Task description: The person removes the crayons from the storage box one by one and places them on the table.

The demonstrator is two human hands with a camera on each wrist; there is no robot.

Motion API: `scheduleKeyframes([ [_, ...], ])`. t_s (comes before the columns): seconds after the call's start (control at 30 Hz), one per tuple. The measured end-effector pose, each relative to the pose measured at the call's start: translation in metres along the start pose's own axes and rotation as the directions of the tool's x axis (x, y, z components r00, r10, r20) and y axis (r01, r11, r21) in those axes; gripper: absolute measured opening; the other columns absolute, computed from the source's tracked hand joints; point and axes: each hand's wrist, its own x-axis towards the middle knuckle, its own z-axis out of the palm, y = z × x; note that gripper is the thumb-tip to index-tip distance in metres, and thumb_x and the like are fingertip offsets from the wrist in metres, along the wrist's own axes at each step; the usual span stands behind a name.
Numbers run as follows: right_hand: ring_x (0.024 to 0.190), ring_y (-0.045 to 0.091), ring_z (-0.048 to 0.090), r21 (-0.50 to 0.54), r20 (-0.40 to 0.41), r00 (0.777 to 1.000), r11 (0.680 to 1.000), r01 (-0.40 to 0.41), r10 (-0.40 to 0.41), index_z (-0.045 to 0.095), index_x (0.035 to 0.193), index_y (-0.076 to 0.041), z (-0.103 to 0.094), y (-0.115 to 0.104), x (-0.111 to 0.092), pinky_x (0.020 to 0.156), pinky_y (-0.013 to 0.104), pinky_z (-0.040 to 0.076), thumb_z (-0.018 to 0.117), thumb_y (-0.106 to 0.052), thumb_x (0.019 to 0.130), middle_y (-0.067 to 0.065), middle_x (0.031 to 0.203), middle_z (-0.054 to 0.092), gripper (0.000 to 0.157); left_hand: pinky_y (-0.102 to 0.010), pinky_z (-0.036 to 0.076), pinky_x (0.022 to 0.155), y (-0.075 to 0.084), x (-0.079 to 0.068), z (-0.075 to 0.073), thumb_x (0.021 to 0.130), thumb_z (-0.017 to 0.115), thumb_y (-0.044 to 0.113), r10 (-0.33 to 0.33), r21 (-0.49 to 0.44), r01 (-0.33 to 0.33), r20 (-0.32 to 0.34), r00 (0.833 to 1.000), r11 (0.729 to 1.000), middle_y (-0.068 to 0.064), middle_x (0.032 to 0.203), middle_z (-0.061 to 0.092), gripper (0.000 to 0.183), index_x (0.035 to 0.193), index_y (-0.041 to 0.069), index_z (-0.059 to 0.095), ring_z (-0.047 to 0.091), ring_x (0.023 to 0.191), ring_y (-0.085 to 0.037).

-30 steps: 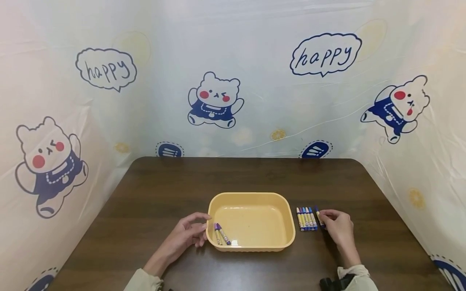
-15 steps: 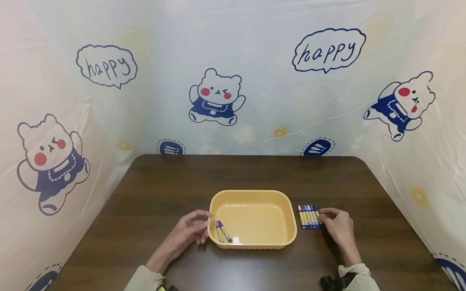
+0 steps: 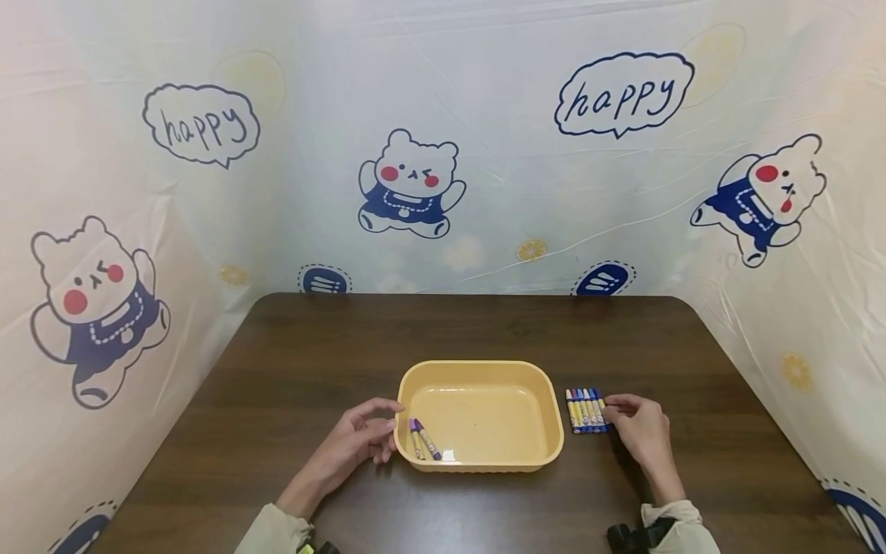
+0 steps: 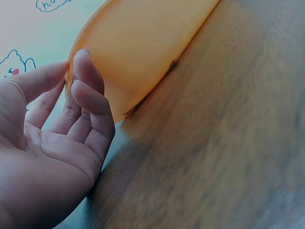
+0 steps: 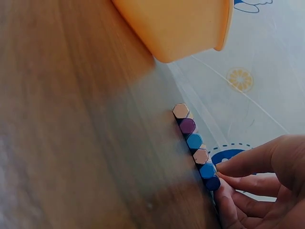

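Observation:
A yellow plastic basin [image 3: 484, 468] stands mid-table, with two crayons [image 3: 425, 440] lying in its left front corner. My left hand [image 3: 349, 442] pinches the basin's left rim between thumb and fingers; the left wrist view shows the basin wall [image 4: 133, 52] running away from the fingertips. Right of the basin, several crayons [image 3: 583, 412] lie side by side in a neat row. At the row's right end, my right hand [image 3: 642, 431] holds the dark blue crayon [image 5: 212, 184] against its neighbour, thumb and fingers curled at its side. Much of that crayon is hidden by the fingers.
The dark wooden table [image 3: 471, 327] has rounded far corners. A pale curtain [image 3: 512, 200] printed with bears surrounds it at the back and sides. Black straps [image 3: 640, 536] sit at the sleeve cuffs.
My right hand has brought the dark blue crayon left, from a small gap away to right beside the row. The left hand stays at the basin's rim. The head view has shifted slightly.

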Motion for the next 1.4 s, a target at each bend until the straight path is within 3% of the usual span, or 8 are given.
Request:
scheduleKeyframes([
  [0.6,0.083,0.021,0.066,-0.018,-0.050,0.998,0.999,0.031,-0.031,0.076,0.100,-0.004,-0.003,-0.006,-0.003,0.073,0.033,0.046,0.071,-0.012,0.088,0.009,0.089,0.074,0.015,-0.025,0.052,0.059,0.003,0.000,-0.001,0.101,0.057,0.012,-0.011,0.002,0.011,0.007,1.000,1.000,-0.006,0.081,0.068,0.040,0.134,-0.008,0.046,0.061,0.066,-0.014],
  [0.93,0.078,0.016,0.064,0.038,-0.081,0.978,0.980,0.196,-0.192,0.076,0.100,-0.004,0.004,-0.045,-0.016,0.063,0.023,0.047,0.072,-0.006,0.088,0.006,0.087,0.073,0.013,-0.025,0.052,0.059,0.002,0.000,0.000,0.101,0.057,0.012,-0.014,0.001,0.014,0.013,1.000,1.000,-0.005,0.081,0.068,0.039,0.133,-0.008,0.046,0.061,0.066,-0.013],
  [1.07,0.077,0.016,0.063,0.080,-0.061,0.951,0.949,0.306,-0.302,0.076,0.097,-0.004,0.014,-0.076,-0.021,0.064,0.022,0.050,0.074,-0.002,0.085,0.004,0.083,0.071,0.013,-0.025,0.052,0.059,0.003,0.000,0.000,0.102,0.056,0.011,-0.013,-0.004,0.013,0.011,1.000,1.000,-0.006,0.081,0.068,0.038,0.133,-0.008,0.046,0.061,0.066,-0.013],
  [1.2,0.073,0.015,0.061,0.116,-0.013,0.906,0.899,0.422,-0.424,0.075,0.094,-0.001,0.028,-0.108,-0.028,0.062,0.022,0.051,0.076,0.003,0.081,0.003,0.080,0.068,0.014,-0.025,0.052,0.059,0.002,0.000,0.000,0.101,0.056,0.011,-0.012,-0.005,0.012,0.005,1.000,1.000,-0.006,0.081,0.068,0.038,0.133,-0.007,0.046,0.061,0.066,-0.014],
  [1.4,0.073,0.013,0.061,0.141,0.151,0.844,0.856,0.497,-0.515,0.074,0.095,0.000,0.056,-0.144,-0.042,0.063,0.024,0.052,0.077,0.003,0.080,0.005,0.083,0.069,0.016,-0.025,0.051,0.059,0.000,0.000,0.000,0.102,0.056,0.010,-0.008,0.001,0.008,0.000,1.000,1.000,-0.006,0.080,0.068,0.039,0.133,-0.008,0.045,0.060,0.065,-0.014],
])
